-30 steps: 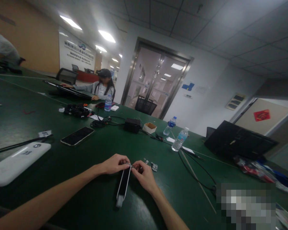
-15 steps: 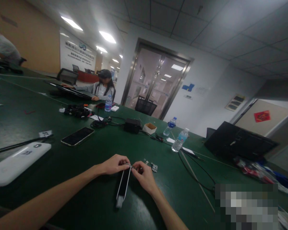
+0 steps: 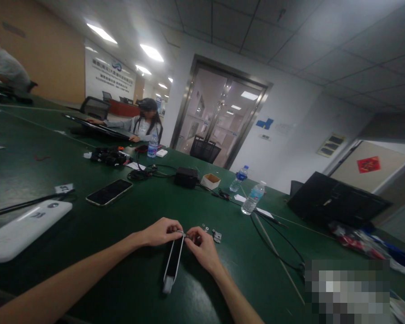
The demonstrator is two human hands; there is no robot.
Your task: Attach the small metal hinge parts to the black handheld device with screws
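A long narrow black strip with a white rim [image 3: 173, 263] lies on the green table [image 3: 121, 252] in front of me, pointing away. My left hand [image 3: 160, 231] pinches its far end with closed fingers. My right hand [image 3: 202, 247] meets it there, fingertips pinched on a small metal piece at the same end. A few tiny screws and a small metal bracket [image 3: 216, 235] lie just right of my right hand.
A white flat device [image 3: 23, 229] and a phone [image 3: 108, 191] lie to the left. Cables, a black box [image 3: 186, 176], a small carton [image 3: 210, 180] and water bottles [image 3: 253, 197] stand farther back. A black case [image 3: 337, 200] sits right. A person [image 3: 145, 121] sits at the far side.
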